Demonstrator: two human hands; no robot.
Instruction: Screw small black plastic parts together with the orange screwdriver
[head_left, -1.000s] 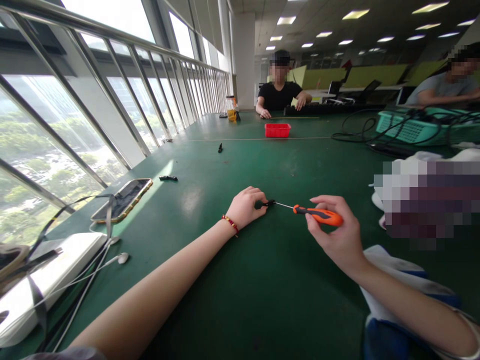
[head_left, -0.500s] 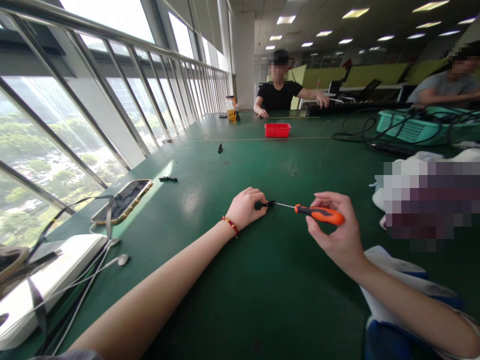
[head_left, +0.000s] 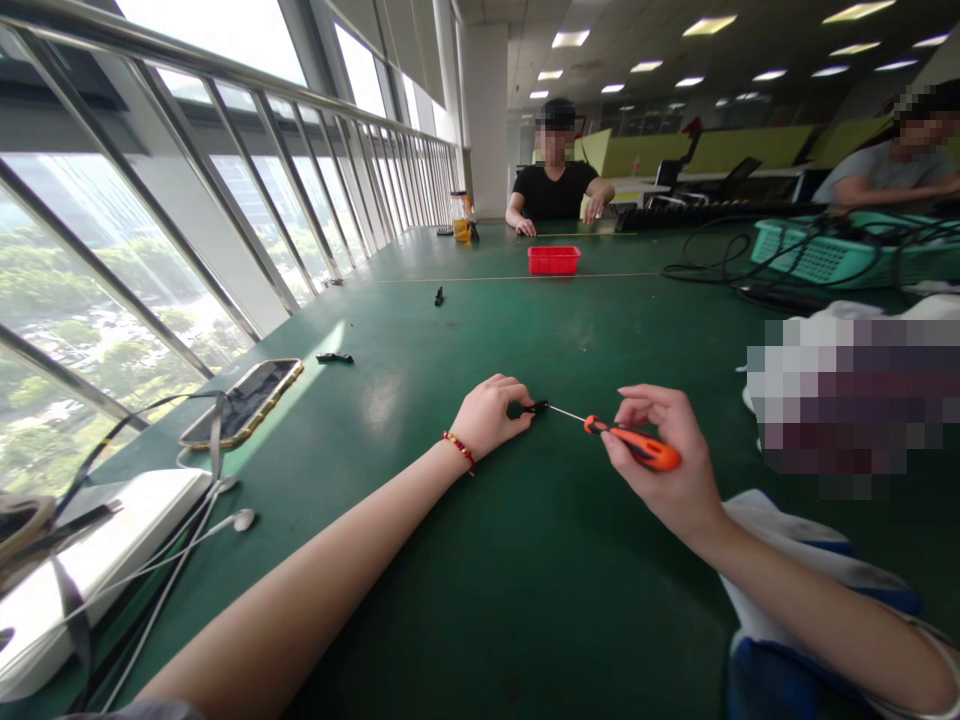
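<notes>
My left hand [head_left: 491,415] rests on the green table, thumb and fingers pinching a small black part [head_left: 535,407] whose exact kind is too small to make out. An orange and black screwdriver [head_left: 641,446] is in my right hand [head_left: 671,465], its handle between thumb and fingers. The thin metal shaft points left, and its tip meets the right end of the black part. Two more small black pieces, one nearer [head_left: 334,357] and one farther off [head_left: 439,296], lie on the table beyond my left hand.
A red tray [head_left: 554,261] stands toward the far end, where a person in black sits. At left are a phone [head_left: 244,402], white earphones [head_left: 244,519] and a white box-shaped object [head_left: 97,570]. On the right are a teal basket [head_left: 795,252], black cables and a white-blue cloth [head_left: 787,535].
The screwdriver's handle has tilted lower and shifted slightly left, with my right fingers lifting off it a little. The far person's arm has drawn inward. My left hand stays put.
</notes>
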